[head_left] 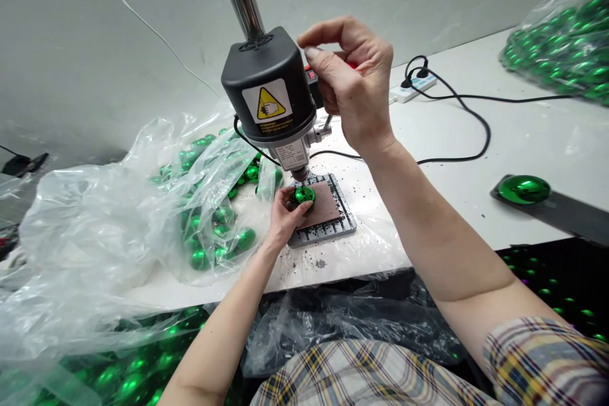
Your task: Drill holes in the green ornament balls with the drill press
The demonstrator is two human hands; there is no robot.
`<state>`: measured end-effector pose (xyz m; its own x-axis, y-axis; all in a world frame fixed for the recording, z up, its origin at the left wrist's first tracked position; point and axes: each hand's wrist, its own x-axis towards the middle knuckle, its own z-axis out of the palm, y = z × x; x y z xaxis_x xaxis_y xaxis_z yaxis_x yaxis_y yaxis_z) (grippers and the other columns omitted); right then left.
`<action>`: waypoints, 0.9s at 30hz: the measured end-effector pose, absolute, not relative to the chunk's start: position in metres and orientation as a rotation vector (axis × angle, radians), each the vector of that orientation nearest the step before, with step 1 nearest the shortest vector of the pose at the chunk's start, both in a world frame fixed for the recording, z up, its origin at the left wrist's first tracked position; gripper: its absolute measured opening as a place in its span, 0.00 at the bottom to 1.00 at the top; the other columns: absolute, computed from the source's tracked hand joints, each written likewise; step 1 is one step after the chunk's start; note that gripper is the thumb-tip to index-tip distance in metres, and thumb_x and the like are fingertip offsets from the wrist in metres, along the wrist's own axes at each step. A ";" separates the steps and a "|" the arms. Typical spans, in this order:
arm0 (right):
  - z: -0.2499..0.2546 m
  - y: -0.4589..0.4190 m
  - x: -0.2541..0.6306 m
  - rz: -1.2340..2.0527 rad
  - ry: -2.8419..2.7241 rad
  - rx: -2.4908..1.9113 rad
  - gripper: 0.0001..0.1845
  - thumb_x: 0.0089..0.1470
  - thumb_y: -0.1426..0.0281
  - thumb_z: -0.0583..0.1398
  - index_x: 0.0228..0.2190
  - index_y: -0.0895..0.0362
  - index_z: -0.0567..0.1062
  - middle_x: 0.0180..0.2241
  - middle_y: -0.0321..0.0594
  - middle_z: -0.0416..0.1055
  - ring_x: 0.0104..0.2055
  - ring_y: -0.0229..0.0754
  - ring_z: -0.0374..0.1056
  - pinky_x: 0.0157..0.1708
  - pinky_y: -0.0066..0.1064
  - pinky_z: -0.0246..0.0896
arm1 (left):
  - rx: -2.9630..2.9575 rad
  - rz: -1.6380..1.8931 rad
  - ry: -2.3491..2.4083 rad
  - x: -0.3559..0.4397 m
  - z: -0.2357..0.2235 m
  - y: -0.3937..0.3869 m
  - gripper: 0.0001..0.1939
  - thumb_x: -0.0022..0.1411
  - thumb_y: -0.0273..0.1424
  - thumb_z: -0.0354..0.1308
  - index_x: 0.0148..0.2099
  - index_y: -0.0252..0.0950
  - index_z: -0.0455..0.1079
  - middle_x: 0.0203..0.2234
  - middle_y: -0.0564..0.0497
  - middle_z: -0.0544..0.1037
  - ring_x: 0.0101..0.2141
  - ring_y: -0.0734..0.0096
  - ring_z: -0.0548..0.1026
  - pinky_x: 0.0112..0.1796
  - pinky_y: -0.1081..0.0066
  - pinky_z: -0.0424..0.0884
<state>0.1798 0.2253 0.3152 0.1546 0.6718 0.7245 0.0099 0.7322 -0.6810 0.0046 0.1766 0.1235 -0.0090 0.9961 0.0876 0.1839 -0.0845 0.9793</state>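
My left hand (286, 214) is closed round a shiny green bauble (304, 195), thumb in front. The bauble is under the chuck (299, 173) of a small black drill press (269, 85), above a brown board (324, 204) on the grey slotted base (349, 219). I cannot tell whether the bit touches it. My right hand (359, 73) is raised beside the motor housing with curled fingers. A metal feed lever (328, 122) runs up into its lower fingers; its upper end is hidden.
Clear plastic sheeting (95, 216) with green baubles spreads at left. A bag of baubles (561, 51) lies at far right. A power strip (413, 85) feeds a looping black cable (488, 133). One bauble (523, 189) rests on a dark strip (575, 212). Dark shavings surround the base.
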 end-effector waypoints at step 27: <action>0.265 0.184 0.179 0.296 -1.216 -0.437 0.03 0.61 0.62 0.62 0.36 0.44 0.77 0.31 0.33 0.74 0.15 0.31 0.49 0.14 0.32 0.40 | 1.782 1.177 1.401 0.007 0.116 0.173 0.26 0.48 0.38 0.75 0.48 0.37 0.73 0.41 0.47 0.78 0.45 0.57 0.75 0.49 0.60 0.70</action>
